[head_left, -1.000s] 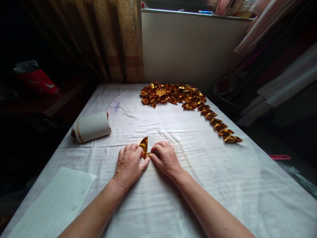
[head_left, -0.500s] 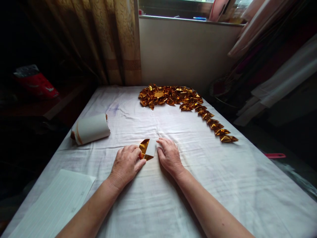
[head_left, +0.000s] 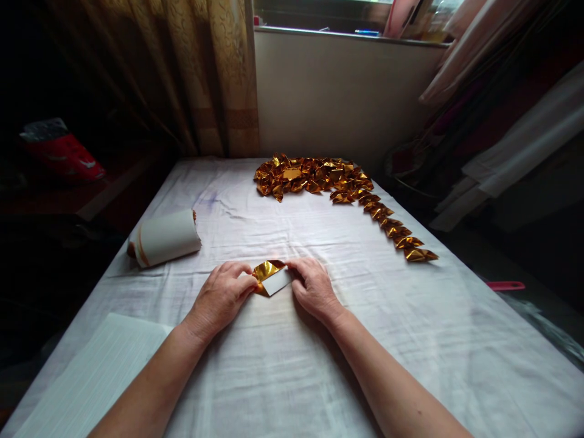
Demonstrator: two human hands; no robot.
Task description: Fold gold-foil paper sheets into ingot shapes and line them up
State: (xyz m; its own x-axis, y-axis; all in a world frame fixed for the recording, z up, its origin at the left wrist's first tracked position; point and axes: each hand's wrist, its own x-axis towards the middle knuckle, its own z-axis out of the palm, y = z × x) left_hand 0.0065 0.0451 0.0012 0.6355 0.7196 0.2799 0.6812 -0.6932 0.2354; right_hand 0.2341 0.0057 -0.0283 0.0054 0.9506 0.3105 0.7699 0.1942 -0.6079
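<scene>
A small piece of gold foil paper point(head_left: 276, 282), partly folded with its white back showing, lies between my hands just above the cloth. My left hand point(head_left: 223, 293) pinches its left end between thumb and fingers. At the right end my right hand point(head_left: 314, 283) is closed on the paper's upper corner, fingers curled and the thumb below. Farther back, a heap of folded gold foil pieces point(head_left: 314, 175) lies on the cloth, and a row of similar pieces point(head_left: 396, 230) trails from it toward the right edge.
A white roll point(head_left: 168, 238) with brownish ends lies on the left of the white cloth point(head_left: 255, 365). Pale lined sheets point(head_left: 100, 371) rest near my left forearm. Beyond the right edge is a pink handle point(head_left: 506, 286); a red bag point(head_left: 64, 155) sits at far left.
The foil paper has turned, and its white area now slants as a narrower strip. My left hand has shifted slightly left; my right fingers have come onto the paper.
</scene>
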